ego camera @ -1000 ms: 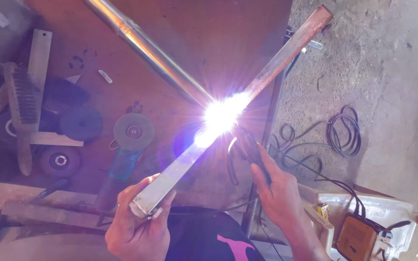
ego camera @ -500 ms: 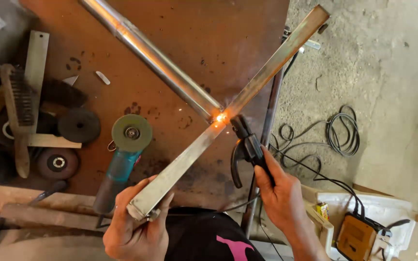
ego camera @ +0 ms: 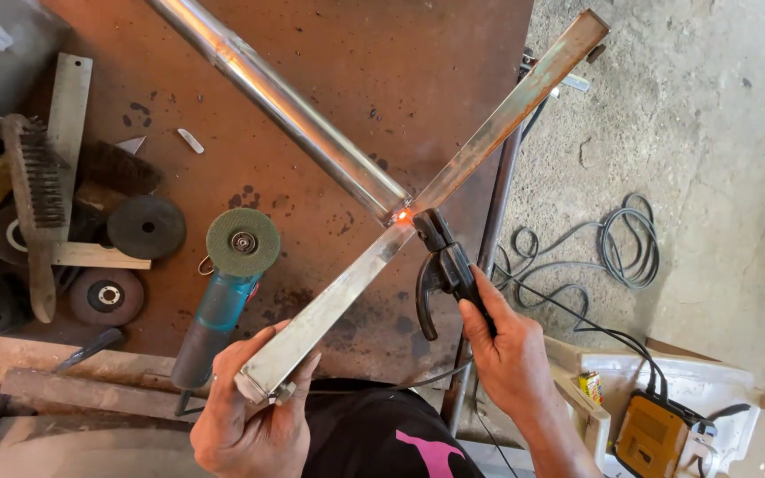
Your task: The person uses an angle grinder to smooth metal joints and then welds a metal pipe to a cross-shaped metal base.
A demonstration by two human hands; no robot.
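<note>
The square steel bar runs diagonally over the rust-brown table, crossing a round shiny pipe; a small orange glow sits at that crossing. The left hand wraps its fingers tight around the bar's near end, thumb on top. The right hand, just right of the bar, is clenched on the black electrode holder, whose tip touches the glowing joint. Left of the bar lies a teal angle grinder. Far right of the bar, a small yellow box rests beside an orange welding unit.
</note>
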